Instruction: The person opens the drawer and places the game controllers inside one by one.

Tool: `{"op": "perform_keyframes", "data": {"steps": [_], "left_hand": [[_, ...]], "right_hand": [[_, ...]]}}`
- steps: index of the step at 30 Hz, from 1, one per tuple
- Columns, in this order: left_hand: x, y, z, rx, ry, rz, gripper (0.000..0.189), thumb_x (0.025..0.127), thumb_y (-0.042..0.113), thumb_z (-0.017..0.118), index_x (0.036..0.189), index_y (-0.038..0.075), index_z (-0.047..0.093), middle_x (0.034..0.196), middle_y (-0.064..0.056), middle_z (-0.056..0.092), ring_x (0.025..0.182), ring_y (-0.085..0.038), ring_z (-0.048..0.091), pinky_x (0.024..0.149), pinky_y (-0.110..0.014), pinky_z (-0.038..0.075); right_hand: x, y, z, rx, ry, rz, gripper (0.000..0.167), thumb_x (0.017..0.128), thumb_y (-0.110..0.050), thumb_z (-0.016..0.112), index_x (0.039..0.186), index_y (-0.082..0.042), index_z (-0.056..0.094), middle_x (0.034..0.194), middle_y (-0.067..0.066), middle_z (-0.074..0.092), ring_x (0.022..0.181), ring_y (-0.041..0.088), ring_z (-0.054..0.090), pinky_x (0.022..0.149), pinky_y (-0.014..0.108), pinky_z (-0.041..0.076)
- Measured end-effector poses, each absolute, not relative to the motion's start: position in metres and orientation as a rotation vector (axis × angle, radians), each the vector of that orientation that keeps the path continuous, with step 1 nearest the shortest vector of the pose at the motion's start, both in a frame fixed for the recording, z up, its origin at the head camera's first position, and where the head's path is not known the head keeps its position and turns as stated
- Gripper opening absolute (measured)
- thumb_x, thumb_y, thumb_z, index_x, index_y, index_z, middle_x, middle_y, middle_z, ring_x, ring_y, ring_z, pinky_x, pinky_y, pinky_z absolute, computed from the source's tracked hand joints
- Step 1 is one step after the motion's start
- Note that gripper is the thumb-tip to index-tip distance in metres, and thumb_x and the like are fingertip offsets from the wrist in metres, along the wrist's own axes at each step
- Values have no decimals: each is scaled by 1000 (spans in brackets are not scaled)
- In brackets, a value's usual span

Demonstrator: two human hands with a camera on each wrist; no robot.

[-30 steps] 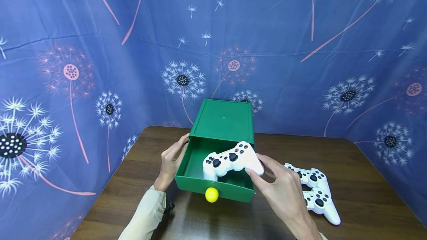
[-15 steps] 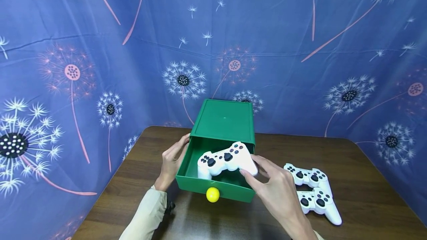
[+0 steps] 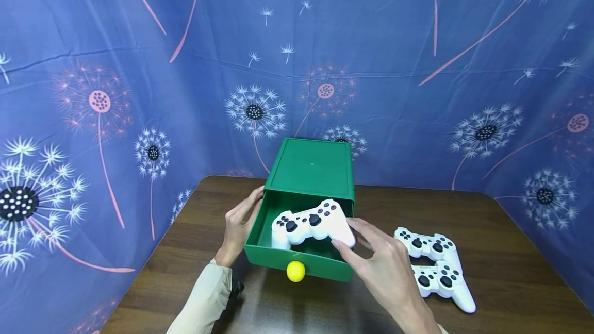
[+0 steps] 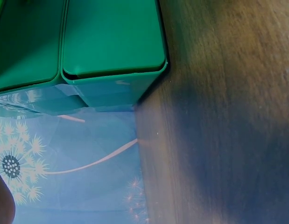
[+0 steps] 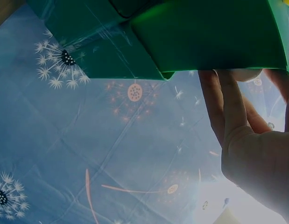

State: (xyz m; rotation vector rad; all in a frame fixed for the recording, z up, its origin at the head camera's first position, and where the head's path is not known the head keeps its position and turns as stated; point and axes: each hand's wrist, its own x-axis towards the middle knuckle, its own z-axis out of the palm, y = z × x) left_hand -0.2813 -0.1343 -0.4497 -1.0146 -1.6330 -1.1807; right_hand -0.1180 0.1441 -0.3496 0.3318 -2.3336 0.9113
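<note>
A green chest (image 3: 311, 166) stands on the table with its top drawer (image 3: 325, 268) pulled out. This drawer has a round yellow knob (image 3: 295, 271). Over the open drawer a white game controller (image 3: 306, 227) is tilted, its left end low inside. My right hand (image 3: 382, 267) pinches the controller's right grip between thumb and fingers. In the right wrist view, the drawer's side wall (image 5: 214, 37) hides most of the controller, and the fingers reach up over its edge. My left hand (image 3: 238, 226) rests against the left side of the chest, fingers fairly straight.
Two more white controllers (image 3: 445, 267) lie on the wooden table (image 3: 501, 251) to the right, close together. A small black object (image 3: 236, 288) sits beside the left wrist. Behind the chest hangs a blue cloth (image 3: 394, 117) with dandelion prints.
My right hand has carried the controller to the left and slightly lower into the drawer, more so in the first half second. The left hand and the chest have stayed in place.
</note>
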Motion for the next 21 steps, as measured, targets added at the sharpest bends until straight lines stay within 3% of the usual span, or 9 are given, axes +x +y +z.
{"op": "perform_keyframes", "data": {"steps": [8, 12, 15, 19, 21], "left_hand": [[-282, -134, -450, -1004, -1626, -1166, 38, 107, 11, 60, 139, -9, 60, 128, -26, 67, 116, -23, 69, 96, -31, 58], [-282, -133, -450, -998, -1630, -1163, 39, 108, 14, 59, 140, -8, 60, 127, -26, 68, 114, -25, 70, 96, -30, 58], [-281, -133, -450, -988, -1647, -1164, 40, 108, 15, 59, 140, -7, 60, 127, -25, 68, 115, -24, 70, 96, -30, 57], [-282, -133, -450, -980, -1659, -1163, 39, 107, 15, 60, 140, -7, 61, 127, -24, 68, 115, -23, 70, 96, -29, 58], [-282, -133, -450, -977, -1662, -1159, 39, 108, 16, 59, 140, -7, 61, 128, -23, 68, 114, -23, 70, 95, -30, 58]], "right_hand": [[-118, 147, -355, 369, -2275, 873, 41, 76, -4, 93, 114, -5, 79, 115, 8, 76, 90, 25, 77, 75, 42, 65], [-119, 150, -359, 404, -2238, 836, 38, 77, -5, 92, 113, -5, 79, 114, 5, 76, 93, 23, 76, 76, 42, 65], [-119, 152, -362, 469, -2153, 840, 36, 78, -4, 90, 112, -5, 78, 113, 4, 76, 97, 22, 75, 84, 29, 62], [-118, 152, -363, 600, -1928, 902, 22, 94, -17, 78, 109, -1, 78, 105, 8, 76, 92, 23, 74, 92, 14, 54], [-117, 148, -363, 670, -1796, 920, 27, 100, -23, 71, 104, 2, 78, 98, 11, 76, 85, 23, 73, 90, 14, 54]]}}
